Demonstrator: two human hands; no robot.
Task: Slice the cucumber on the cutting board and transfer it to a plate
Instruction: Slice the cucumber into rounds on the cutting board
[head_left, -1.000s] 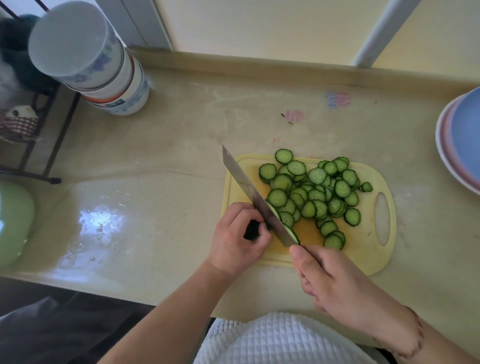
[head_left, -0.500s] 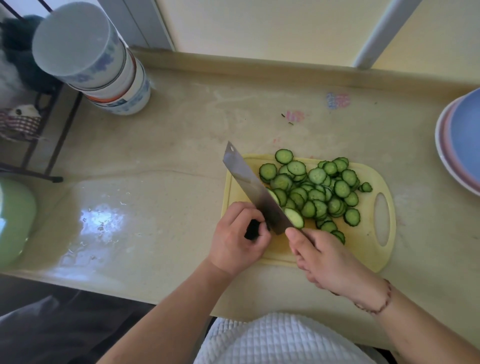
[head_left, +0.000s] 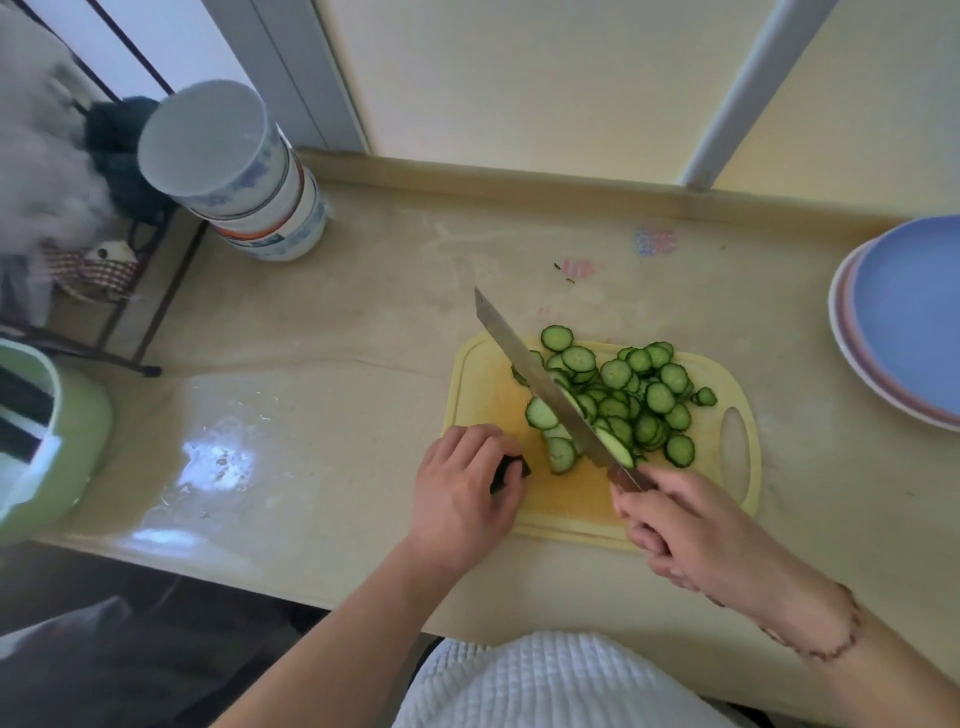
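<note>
A yellow cutting board (head_left: 582, 499) lies on the counter with a pile of green cucumber slices (head_left: 634, 395) on its far half. My right hand (head_left: 675, 525) grips the handle of a long knife (head_left: 540, 384), whose blade crosses the left side of the pile with one slice stuck to it. Several slices lie to the left of the blade. My left hand (head_left: 462, 488) rests at the board's left edge, fingers curled on a small dark cucumber end (head_left: 511, 470). A stack of blue and pink plates (head_left: 909, 322) sits at the right edge.
Stacked blue-and-white bowls (head_left: 244, 182) stand at the counter's far left. A green pot (head_left: 47, 447) sits at the left edge. The counter's front edge runs just below the board, and a wall rises behind.
The knife has shifted right into the pile, leaving several slices to its left. My left hand has drawn back to the board's left edge with the dark cucumber end.
</note>
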